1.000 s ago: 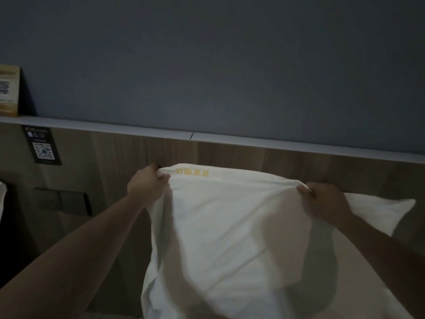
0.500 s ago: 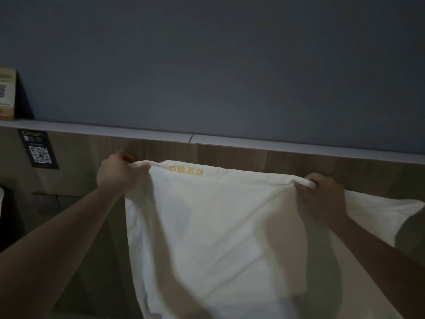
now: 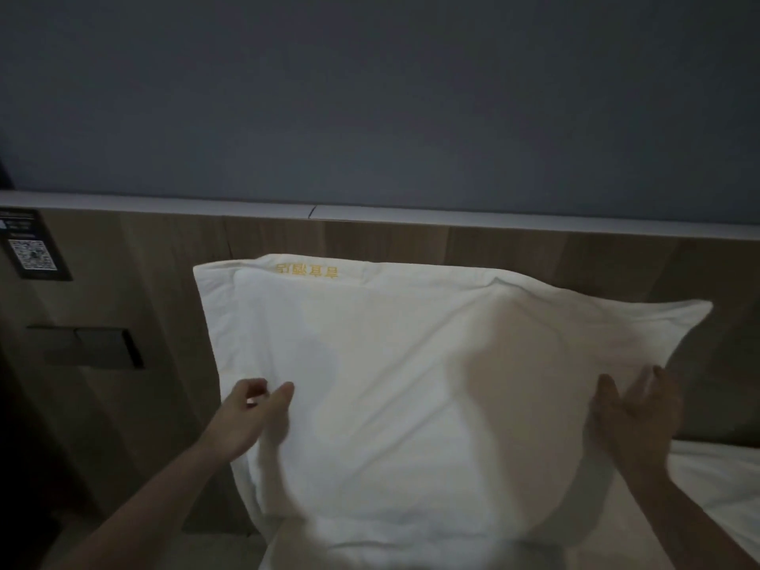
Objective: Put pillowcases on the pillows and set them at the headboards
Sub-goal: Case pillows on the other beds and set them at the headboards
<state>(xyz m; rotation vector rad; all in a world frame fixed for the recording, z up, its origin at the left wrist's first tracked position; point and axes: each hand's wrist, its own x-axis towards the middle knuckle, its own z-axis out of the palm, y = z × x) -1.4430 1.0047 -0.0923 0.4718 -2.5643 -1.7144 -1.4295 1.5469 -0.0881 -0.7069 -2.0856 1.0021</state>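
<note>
A white pillow (image 3: pixel 395 384) in its pillowcase, with yellow embroidered characters near its top edge, leans upright against the wooden headboard (image 3: pixel 534 253). My left hand (image 3: pixel 251 413) is at the pillow's left edge, fingers apart and loosely curled, holding nothing. My right hand (image 3: pixel 633 413) is open at the pillow's right edge, palm towards it. Whether the hands touch the fabric is unclear. The pillow's bottom rests on the white bed sheet (image 3: pixel 724 487).
A pale ledge (image 3: pixel 164 203) tops the headboard below a grey-blue wall. A dark QR-code sign (image 3: pixel 33 253) and a dark switch panel (image 3: pixel 90 347) sit on the left wall panel. The room is dim.
Both hands have let go of the pillowcase's top corners and dropped to the pillow's sides. The pillow now stands against the headboard, and the view has shifted right.
</note>
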